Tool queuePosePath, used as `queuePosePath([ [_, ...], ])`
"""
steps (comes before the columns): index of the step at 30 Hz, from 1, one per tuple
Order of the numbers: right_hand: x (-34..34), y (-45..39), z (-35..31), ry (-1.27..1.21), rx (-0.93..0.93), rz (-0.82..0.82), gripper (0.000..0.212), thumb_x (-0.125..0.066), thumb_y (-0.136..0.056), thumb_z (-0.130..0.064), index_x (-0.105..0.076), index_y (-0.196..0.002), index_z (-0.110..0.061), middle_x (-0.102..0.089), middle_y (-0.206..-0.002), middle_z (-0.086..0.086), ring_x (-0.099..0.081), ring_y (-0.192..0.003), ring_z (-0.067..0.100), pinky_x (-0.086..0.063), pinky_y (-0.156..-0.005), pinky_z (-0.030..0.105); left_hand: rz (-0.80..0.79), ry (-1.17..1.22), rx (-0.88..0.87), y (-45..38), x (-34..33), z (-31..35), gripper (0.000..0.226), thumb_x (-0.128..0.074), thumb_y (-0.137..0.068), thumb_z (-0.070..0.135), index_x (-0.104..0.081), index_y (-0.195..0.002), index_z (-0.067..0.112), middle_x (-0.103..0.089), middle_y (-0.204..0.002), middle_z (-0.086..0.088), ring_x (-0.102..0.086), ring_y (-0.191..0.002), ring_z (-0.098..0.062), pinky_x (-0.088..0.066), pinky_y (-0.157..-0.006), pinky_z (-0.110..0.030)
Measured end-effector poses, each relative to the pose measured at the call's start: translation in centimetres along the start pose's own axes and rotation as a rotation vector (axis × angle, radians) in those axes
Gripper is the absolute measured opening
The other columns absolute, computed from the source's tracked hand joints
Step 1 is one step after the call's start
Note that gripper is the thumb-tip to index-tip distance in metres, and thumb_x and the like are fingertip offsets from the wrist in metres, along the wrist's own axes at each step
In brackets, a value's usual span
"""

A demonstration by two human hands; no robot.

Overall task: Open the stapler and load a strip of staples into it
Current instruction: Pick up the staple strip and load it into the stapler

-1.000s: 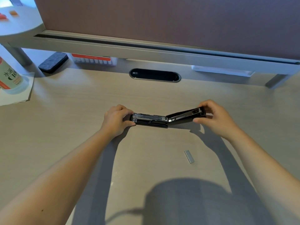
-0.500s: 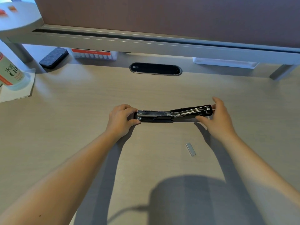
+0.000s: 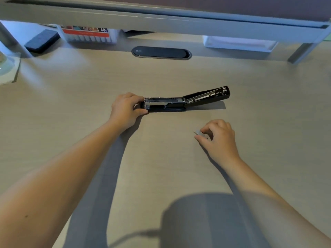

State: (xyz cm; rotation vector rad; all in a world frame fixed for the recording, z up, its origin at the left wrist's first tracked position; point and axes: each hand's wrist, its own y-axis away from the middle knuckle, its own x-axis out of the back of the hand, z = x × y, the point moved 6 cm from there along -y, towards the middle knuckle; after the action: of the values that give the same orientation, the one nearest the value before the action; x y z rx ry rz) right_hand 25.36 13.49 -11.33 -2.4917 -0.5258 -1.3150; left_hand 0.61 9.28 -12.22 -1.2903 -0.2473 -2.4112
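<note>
1. Desk (image 3: 71,122): wide wood top, bare around the work. Shelf (image 3: 161,17) runs along the back, well beyond either hand's fingers. Neither has changed vs 1 s ago.
2. Stapler (image 3: 186,102): open and lying flat, lid swung out to the right, metal channel facing up. Half a sec ago the right hand was on the lid's far end; now the lid lies free w/ nothing touching it. It looks a bit more raised at the tip than before, but hard to be sure.
3. Left hand (image 3: 125,109): same job as before. Fingers curl over the stapler's near-left end, thumb pressed on its front edge, so closed on the base and pinning it down.
4. Right hand (image 3: 221,138): the big change. It has left the lid and dropped toward the person, well short of the stapler. Thumb and forefinger are nearly closed, pinching the strip; other fingers curled loosely behind.
5. Strip (image 3: 198,132): small silver bar, one end sticking out left of the fingertips. Can't tell if it's lifted or still on the desk.
6. Meaning: opening looks done; pickup is under way. Next, prob. carry the strip up to the channel just right of the left fingers and seat it legs down. Risk: tiny strip could slip or break in the pinch.
</note>
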Motion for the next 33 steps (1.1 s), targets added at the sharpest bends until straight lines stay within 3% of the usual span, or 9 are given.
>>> queuePosePath([
  [4, -0.1, 0.4, -1.0, -0.071, 0.116, 0.041, 0.010, -0.063, -0.077, -0.015, -0.063, -0.081, -0.005, -0.062, -0.088, 0.012, -0.051, -0.087, 0.028, -0.040, -0.076, 0.038, -0.007, 0.008, -0.045, 0.7, -0.1, 0.4, 0.032, -0.065, -0.074, 0.022, -0.062, -0.105, 0.014, -0.060, -0.108, -0.017, -0.047, -0.108, -0.036, -0.039, -0.095, -0.047],
  [7, -0.2, 0.7, -2.4, -0.116, 0.226, 0.049, 0.011, -0.061, -0.080, -0.015, -0.063, -0.086, -0.007, -0.063, -0.086, 0.011, -0.053, -0.080, 0.023, -0.045, -0.069, 0.034, 0.004, 0.007, -0.100, 1.7, -0.1, 0.8, 0.032, -0.063, -0.076, 0.022, -0.061, -0.107, 0.013, -0.059, -0.109, -0.016, -0.047, -0.109, -0.034, -0.039, -0.095, -0.046],
  [10, -0.2, 1.1, -3.8, -0.154, 0.306, 0.072, 0.012, -0.058, -0.081, -0.013, -0.063, -0.089, -0.006, -0.060, -0.086, 0.008, -0.051, -0.079, 0.019, -0.041, -0.067, 0.024, 0.002, -0.006, -0.143, 2.9, -0.2, 1.0, 0.032, -0.060, -0.078, 0.022, -0.059, -0.108, 0.012, -0.060, -0.110, -0.015, -0.049, -0.107, -0.032, -0.042, -0.092, -0.045],
  [14, 0.2, 2.1, -5.2, -0.165, 0.349, 0.143, 0.019, -0.057, -0.082, -0.008, -0.061, -0.100, -0.004, -0.064, -0.101, 0.016, -0.053, -0.087, 0.019, -0.042, -0.080, 0.028, 0.013, 0.022, -0.144, 5.0, -0.1, 1.3, 0.033, -0.059, -0.079, 0.021, -0.058, -0.111, 0.012, -0.060, -0.115, -0.015, -0.052, -0.105, -0.030, -0.042, -0.090, -0.039],
  [19, 0.5, 2.7, -6.8, -0.137, 0.369, 0.170, 0.016, -0.054, -0.084, -0.009, -0.061, -0.097, -0.003, -0.065, -0.103, 0.016, -0.056, -0.095, 0.027, -0.040, -0.081, 0.028, -0.001, 0.059, -0.140, 7.2, 0.2, 1.7, 0.032, -0.058, -0.081, 0.016, -0.057, -0.112, 0.010, -0.062, -0.116, -0.016, -0.055, -0.103, -0.029, -0.039, -0.082, -0.030],
  [25, -1.3, 0.6, -9.0, -0.115, 0.419, 0.078, 0.016, -0.053, -0.084, -0.011, -0.061, -0.098, -0.006, -0.061, -0.103, 0.013, -0.046, -0.086, 0.016, -0.036, -0.077, 0.025, -0.001, 0.091, -0.153, 7.4, 0.2, 1.6, 0.030, -0.058, -0.080, 0.015, -0.059, -0.110, 0.011, -0.062, -0.113, -0.013, -0.048, -0.089, -0.018, -0.035, -0.079, -0.026],
  [33, -3.0, -0.9, -9.8, -0.082, 0.481, -0.018, 0.021, -0.053, -0.085, -0.013, -0.060, -0.104, -0.005, -0.061, -0.104, 0.013, -0.046, -0.086, 0.013, -0.033, -0.075, 0.022, 0.025, 0.054, -0.183, 6.9, 0.1, 1.1, 0.028, -0.059, -0.079, 0.018, -0.060, -0.107, 0.012, -0.061, -0.110, -0.012, -0.050, -0.099, -0.024, -0.037, -0.082, -0.032],
])
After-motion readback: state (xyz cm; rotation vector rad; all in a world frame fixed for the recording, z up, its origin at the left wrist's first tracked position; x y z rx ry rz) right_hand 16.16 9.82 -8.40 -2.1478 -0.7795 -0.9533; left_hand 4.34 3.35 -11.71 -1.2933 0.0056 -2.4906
